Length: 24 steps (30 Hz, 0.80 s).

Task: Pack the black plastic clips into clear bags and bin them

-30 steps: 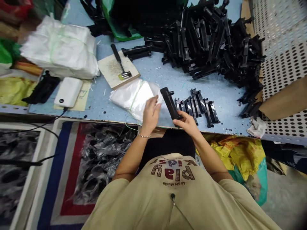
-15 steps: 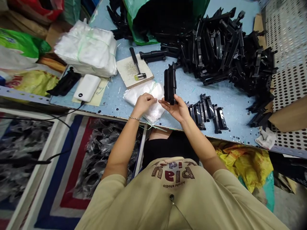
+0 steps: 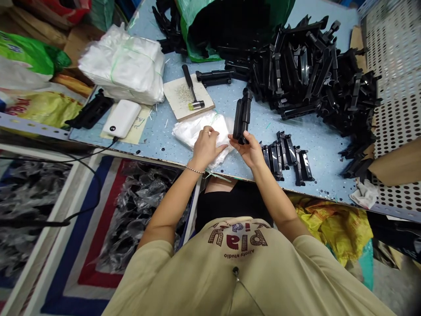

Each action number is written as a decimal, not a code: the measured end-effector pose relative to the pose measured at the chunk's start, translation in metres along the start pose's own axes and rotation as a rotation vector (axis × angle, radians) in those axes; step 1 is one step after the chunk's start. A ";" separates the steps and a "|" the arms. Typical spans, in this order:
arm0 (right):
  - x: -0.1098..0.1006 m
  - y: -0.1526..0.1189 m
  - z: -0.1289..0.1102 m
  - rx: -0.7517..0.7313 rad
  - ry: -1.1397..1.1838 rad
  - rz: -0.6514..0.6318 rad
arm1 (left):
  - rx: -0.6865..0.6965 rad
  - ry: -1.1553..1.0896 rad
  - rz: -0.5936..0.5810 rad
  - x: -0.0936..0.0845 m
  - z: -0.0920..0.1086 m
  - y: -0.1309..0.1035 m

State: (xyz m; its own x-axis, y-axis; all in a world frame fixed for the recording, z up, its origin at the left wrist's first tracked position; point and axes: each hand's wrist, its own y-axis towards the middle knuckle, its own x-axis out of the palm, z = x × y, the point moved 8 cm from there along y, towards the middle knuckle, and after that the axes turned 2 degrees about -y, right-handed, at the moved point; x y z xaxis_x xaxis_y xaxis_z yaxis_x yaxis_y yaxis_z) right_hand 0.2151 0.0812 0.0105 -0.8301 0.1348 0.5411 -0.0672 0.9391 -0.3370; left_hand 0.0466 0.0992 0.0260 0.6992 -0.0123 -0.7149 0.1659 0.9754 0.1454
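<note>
My right hand point(image 3: 249, 149) holds a long black plastic part point(image 3: 242, 115) near its lower end, and the part tilts up and away from me. My left hand point(image 3: 207, 147) is over a stack of thin white plastic bags point(image 3: 192, 127), its thumb spread away from the bent fingers and no object visible between them. Whether its fingertips touch the top bag is hard to make out. To the right of my right hand, several similar black parts point(image 3: 286, 151) lie in a loose row on the blue table point(image 3: 158, 145).
A large heap of black parts point(image 3: 305, 74) fills the back right, beside an open green bag point(image 3: 190, 44). A small hammer point(image 3: 190, 90) rests on a board point(image 3: 174, 98). Farther left are a tied bundle of white bags point(image 3: 131, 66) and a white power bank point(image 3: 121, 118) with a cable.
My left hand has shifted right and its thumb has spread from the fingers. The black part in my right hand has moved slightly right and tilted more.
</note>
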 end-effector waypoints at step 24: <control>0.026 0.025 0.010 0.145 0.129 -0.067 | -0.295 -0.449 0.039 -0.002 -0.034 0.022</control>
State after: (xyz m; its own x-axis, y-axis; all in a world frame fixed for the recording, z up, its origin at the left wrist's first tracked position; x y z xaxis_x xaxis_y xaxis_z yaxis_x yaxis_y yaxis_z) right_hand 0.1860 0.1053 0.0086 -0.7438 0.1220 0.6572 -0.2066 0.8931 -0.3996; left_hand 0.0254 0.1286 0.0075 0.9402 -0.0051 -0.3406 -0.0232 0.9966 -0.0790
